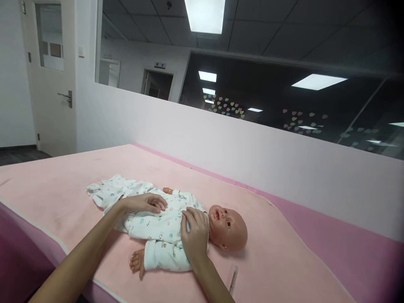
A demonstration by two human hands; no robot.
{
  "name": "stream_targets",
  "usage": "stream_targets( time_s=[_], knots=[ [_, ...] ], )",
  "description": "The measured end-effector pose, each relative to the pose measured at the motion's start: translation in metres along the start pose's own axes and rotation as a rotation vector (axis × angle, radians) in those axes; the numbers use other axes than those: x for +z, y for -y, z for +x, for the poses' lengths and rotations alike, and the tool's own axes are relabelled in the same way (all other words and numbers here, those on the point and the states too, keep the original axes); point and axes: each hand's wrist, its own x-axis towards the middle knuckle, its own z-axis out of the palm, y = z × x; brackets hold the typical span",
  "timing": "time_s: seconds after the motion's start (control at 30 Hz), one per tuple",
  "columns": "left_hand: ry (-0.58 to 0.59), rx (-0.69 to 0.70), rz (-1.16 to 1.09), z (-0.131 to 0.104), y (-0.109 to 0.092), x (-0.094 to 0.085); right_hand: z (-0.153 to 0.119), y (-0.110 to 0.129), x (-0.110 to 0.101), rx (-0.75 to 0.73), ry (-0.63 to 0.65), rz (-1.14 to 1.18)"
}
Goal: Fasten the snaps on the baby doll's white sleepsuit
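Observation:
A baby doll [229,229] lies on its back, its bald head toward the right. It wears white baby clothes [154,225] with a small coloured print. My left hand [147,203] rests on the lower belly of the clothes, fingers loosely stretched and apart. Across the doll's upper chest, close to the buttons and neckline, lies my right hand [196,231], its fingers slightly bent and spread over the cloth. Neither hand shows anything held. One doll hand [137,261] sticks out of the near sleeve; the other [168,190] shows on the far side.
A slim clear tube with a dark strip inside [232,280] lies by my right forearm. Under the doll is a pink padded mat [284,252] with a pale edge. A low white wall [221,143] with windows above runs behind it. A door [53,84] stands far left.

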Motion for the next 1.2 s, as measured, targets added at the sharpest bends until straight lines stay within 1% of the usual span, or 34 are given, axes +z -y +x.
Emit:
stream_targets(
  time_s=[0.07, 0.13, 0.2, 0.27, 0.37, 0.5, 0.57, 0.73, 0.87, 1.0, 1.07, 1.2],
  knots=[
    [0.04, 0.003, 0.024, -0.004, 0.004, -0.007, 0.005, 0.006, 0.002, -0.095, 0.029, -0.019],
    [0.043, 0.016, 0.045, -0.004, 0.008, -0.008, 0.011, 0.016, 0.008, -0.167, 0.117, -0.019],
    [0.01, 0.019, 0.04, -0.001, 0.011, -0.007, 0.016, 0.027, 0.015, -0.191, 0.22, -0.015],
    [-0.044, 0.013, 0.03, 0.002, 0.015, -0.006, 0.018, 0.035, 0.024, -0.163, 0.263, -0.025],
    [-0.104, 0.012, 0.006, 0.005, 0.019, -0.005, 0.017, 0.038, 0.034, -0.066, 0.24, -0.031],
    [-0.09, 0.019, -0.013, 0.006, 0.018, -0.005, 0.013, 0.033, 0.037, 0.041, 0.205, 0.048],
    [-0.08, 0.015, 0.004, 0.004, 0.014, -0.004, 0.012, 0.032, 0.036, 0.05, 0.184, 0.093],
    [-0.112, 0.036, 0.034, 0.001, 0.007, -0.002, 0.011, 0.033, 0.035, 0.027, 0.14, 0.128],
    [-0.12, 0.066, 0.073, 0.002, 0.009, -0.001, 0.01, 0.033, 0.037, 0.047, 0.134, 0.138],
    [-0.154, 0.088, 0.156, 0.004, 0.015, -0.002, 0.01, 0.033, 0.036, 0.079, 0.144, 0.164],
    [-0.146, 0.108, 0.183, 0.004, 0.016, -0.003, 0.01, 0.033, 0.035, 0.099, 0.153, 0.171],
    [-0.094, 0.14, 0.248, 0.004, 0.014, -0.004, 0.011, 0.035, 0.033, 0.105, 0.156, 0.17]
  ],
)
